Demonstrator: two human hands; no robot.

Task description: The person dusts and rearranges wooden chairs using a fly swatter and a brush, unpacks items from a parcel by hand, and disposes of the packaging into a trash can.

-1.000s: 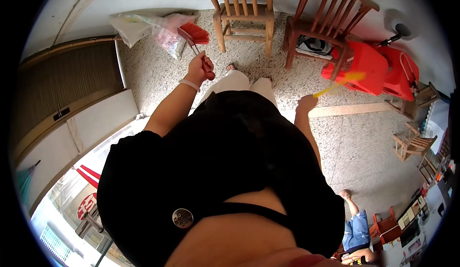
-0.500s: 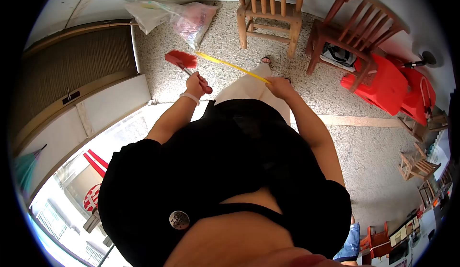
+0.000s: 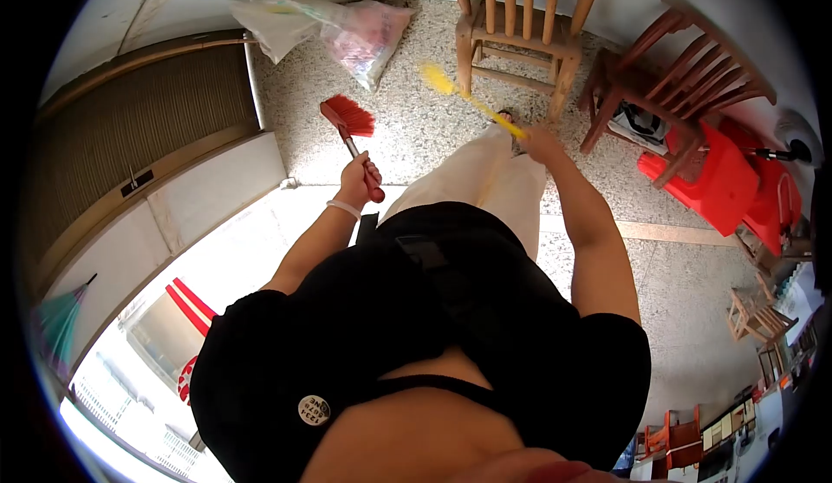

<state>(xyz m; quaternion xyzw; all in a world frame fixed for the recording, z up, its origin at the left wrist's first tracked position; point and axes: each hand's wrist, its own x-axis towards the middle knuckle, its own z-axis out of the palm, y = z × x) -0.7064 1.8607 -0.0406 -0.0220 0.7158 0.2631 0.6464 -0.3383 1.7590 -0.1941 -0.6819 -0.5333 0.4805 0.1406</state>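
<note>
Red brush (image 3: 349, 119) is gripped by its handle in the left hand (image 3: 357, 180), fingers wrapped closed; yellow-headed tool (image 3: 436, 78) is held by its thin handle in the right hand (image 3: 544, 146), also closed; both are seen over speckled floor (image 3: 299, 106), between the person's legs (image 3: 464, 171) and plastic bags (image 3: 368, 37); tools are kept apart.

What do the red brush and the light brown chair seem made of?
Red brush: bristles likely plastic, in fine, separate strands; shaft probably metal, from its silvery shine. Light brown chair: wood, perhaps varnished, by its warm tone and faint sheen.
</note>
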